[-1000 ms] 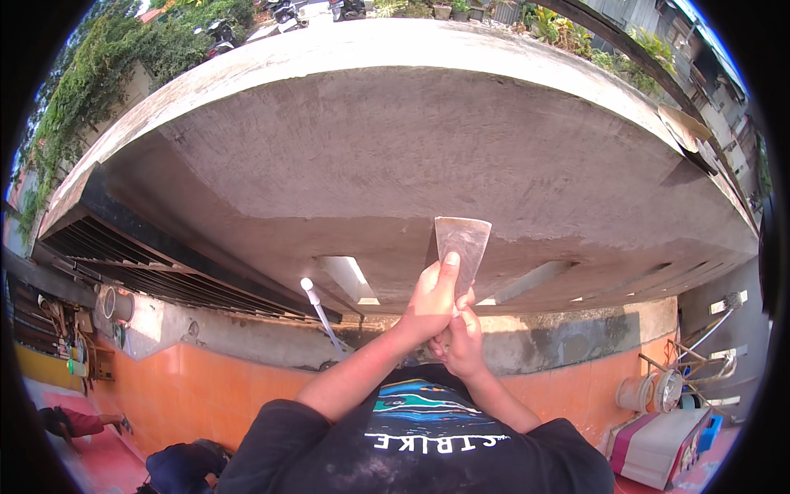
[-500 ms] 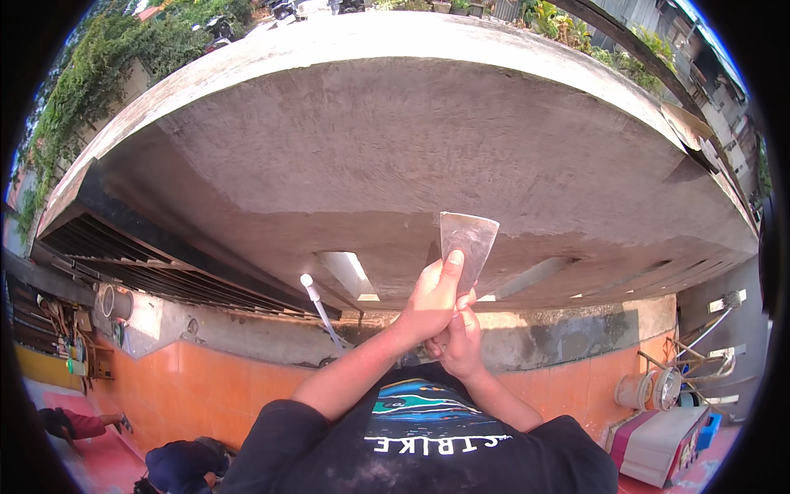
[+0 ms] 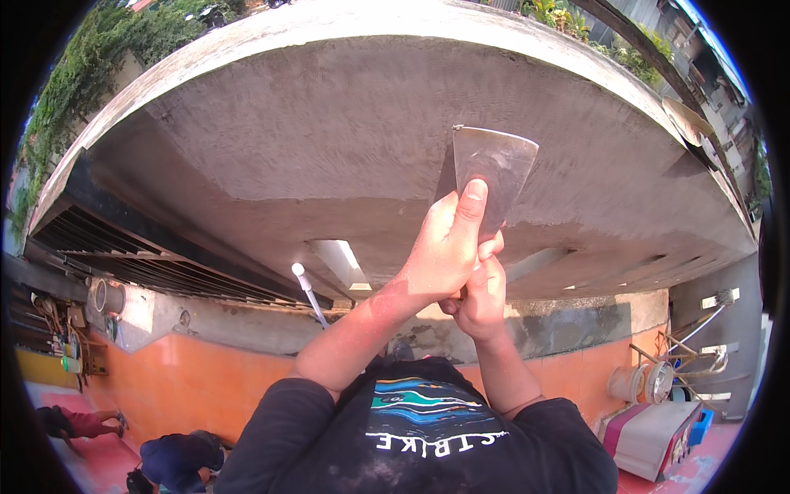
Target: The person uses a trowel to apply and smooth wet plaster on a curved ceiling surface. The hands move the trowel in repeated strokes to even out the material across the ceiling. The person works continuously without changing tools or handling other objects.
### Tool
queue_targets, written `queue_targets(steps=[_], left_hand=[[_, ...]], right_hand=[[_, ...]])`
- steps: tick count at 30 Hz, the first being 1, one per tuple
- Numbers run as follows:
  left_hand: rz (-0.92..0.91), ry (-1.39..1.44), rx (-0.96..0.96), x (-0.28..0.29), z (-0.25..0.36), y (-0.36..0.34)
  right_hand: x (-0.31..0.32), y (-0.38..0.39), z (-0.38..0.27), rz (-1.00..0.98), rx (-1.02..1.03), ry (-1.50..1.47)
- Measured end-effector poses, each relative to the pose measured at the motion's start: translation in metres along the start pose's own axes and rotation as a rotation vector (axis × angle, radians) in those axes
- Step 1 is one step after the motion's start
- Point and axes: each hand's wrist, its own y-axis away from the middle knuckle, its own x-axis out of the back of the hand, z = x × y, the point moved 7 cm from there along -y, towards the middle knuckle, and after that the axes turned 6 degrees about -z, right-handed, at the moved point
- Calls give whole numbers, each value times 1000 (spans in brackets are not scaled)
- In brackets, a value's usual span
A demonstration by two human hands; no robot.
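A putty knife [image 3: 504, 160] with a wide, thin metal blade lies against the grey cement-coated wall [image 3: 329, 123], its broad edge pointing away from me. My left hand [image 3: 444, 251] is closed on it, the thumb pressed flat on the blade. Just below, my right hand [image 3: 483, 300] has its fingers curled in close beside the left one, around the lower end of the tool. The handle is hidden by my fingers. Beside the blade on its left, a dark shadow falls on the wall. A darker, damp-looking band of cement runs lower across the wall.
A white pipe [image 3: 309, 290] sticks up left of my arms. Dark metal louvres [image 3: 156, 255] line the wall's left part. Buckets [image 3: 638, 381] and a striped box [image 3: 650, 440] stand at right on the orange floor [image 3: 222, 379]. Two people are at lower left, one a crouching person [image 3: 177, 461].
Both my hands have pushed the putty knife up and slightly right along the wall, onto the lighter cement. My grip looks the same, and my arms reach farther out.
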Motion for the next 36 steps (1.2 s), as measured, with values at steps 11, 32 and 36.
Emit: queue_targets(steps=[11, 32, 36], left_hand=[[133, 46, 275, 21, -84, 39], [74, 142, 219, 0, -57, 46], [145, 91, 287, 17, -83, 54]], right_hand=[[17, 54, 78, 131, -259, -47], [-1, 52, 44, 57, -235, -115], [6, 57, 67, 54, -245, -106]])
